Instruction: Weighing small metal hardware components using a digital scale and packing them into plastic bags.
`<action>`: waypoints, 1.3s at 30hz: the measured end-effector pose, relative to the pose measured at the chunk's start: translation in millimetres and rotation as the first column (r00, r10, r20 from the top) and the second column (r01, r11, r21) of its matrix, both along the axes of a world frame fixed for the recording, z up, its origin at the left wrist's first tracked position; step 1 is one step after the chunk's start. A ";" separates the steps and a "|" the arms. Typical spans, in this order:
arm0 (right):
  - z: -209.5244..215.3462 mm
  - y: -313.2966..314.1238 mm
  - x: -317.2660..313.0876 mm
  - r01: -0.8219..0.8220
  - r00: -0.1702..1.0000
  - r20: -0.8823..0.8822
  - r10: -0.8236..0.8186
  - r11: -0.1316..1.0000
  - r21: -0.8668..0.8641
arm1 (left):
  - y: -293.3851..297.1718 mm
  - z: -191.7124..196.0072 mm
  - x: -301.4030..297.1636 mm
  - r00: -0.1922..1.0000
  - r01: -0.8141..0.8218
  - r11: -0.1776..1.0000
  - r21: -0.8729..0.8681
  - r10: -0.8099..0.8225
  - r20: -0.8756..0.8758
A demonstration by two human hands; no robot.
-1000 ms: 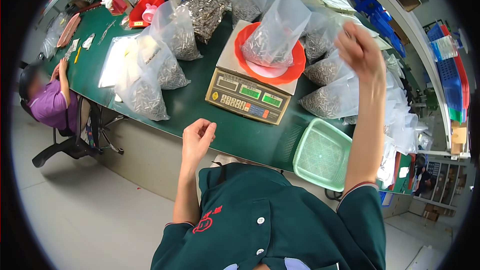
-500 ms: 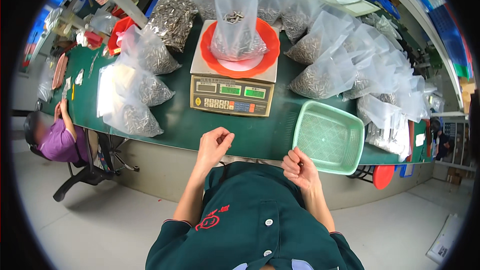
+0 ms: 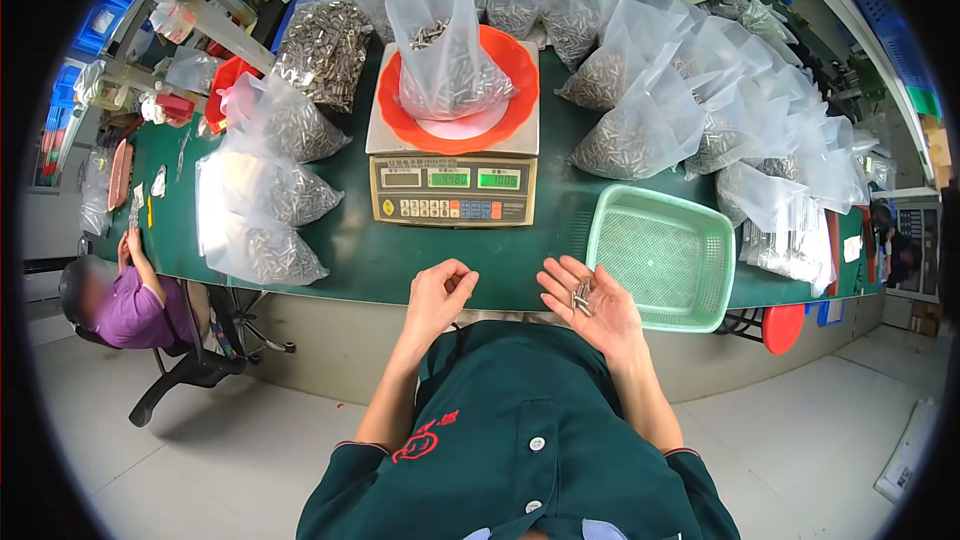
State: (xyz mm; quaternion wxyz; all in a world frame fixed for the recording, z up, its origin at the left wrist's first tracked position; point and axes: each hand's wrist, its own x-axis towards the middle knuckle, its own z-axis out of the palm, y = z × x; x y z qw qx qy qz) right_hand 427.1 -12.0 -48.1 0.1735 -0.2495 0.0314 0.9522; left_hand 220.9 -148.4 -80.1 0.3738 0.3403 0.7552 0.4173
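Note:
My right hand (image 3: 597, 308) is turned palm up with its fingers loosely spread, and several small metal pins (image 3: 582, 297) lie in it. It is beside the left rim of a green plastic basket (image 3: 714, 312). My left hand (image 3: 440, 298) is closed, thumb against the curled fingers; whatever may be between them is hidden. Ahead of both hands, a digital scale (image 3: 455, 208) carries an orange scalloped dish (image 3: 527, 92). In the dish stands an open clear plastic bag (image 3: 440, 80) partly filled with similar metal pieces.
Filled plastic bags (image 3: 640, 130) crowd the right and back of the green table (image 3: 350, 240). More bags (image 3: 275, 250) stand at left, near a bag of larger metal parts (image 3: 325, 55). A co-worker in purple (image 3: 140, 310) sits at the far left. A red stool (image 3: 783, 328) is under the right edge.
My right hand has opened from a loose curl and turned palm up, showing the metal pins. My left hand stays closed, slightly shifted. The whole view has shifted a little.

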 end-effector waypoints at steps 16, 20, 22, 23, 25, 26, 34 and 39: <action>15.9 7.2 -17.3 -0.035 0.997 -0.067 0.042 0.994 0.108 | 3.5 23.3 -16.7 0.999 -0.003 1.000 -0.007 0.003 -0.040; -5.9 11.5 -7.4 0.015 0.992 0.126 -0.017 1.000 0.011 | 43.9 112.3 -54.4 0.916 0.047 0.958 0.284 0.073 -0.395; -5.7 11.8 -2.8 0.004 0.999 0.048 -0.006 1.000 0.029 | 69.7 164.7 -73.3 0.816 0.092 0.916 0.389 0.155 -0.557; -4.3 11.4 -0.7 -0.009 1.000 -0.017 0.010 0.999 0.046 | 83.7 187.5 -81.6 0.760 0.111 0.895 0.432 0.204 -0.617; 0.0 10.0 -1.2 0.013 1.000 0.018 -0.014 0.999 0.047 | 120.4 217.4 -100.3 0.674 0.208 0.858 0.469 0.222 -0.705; 1.0 9.4 -1.5 0.026 1.000 0.007 -0.027 0.997 0.068 | 140.1 221.8 -116.7 0.562 0.326 0.863 0.386 0.152 -0.813; -1.5 -0.6 19.8 0.197 0.980 -0.040 -0.194 0.977 0.079 | 240.9 198.0 -170.9 0.005 0.308 0.465 -0.830 -0.873 -0.488; -9.7 -7.3 43.5 0.326 0.945 0.000 -0.326 0.945 0.040 | 251.1 150.5 -185.8 -0.040 0.628 0.264 -0.732 -0.929 -0.369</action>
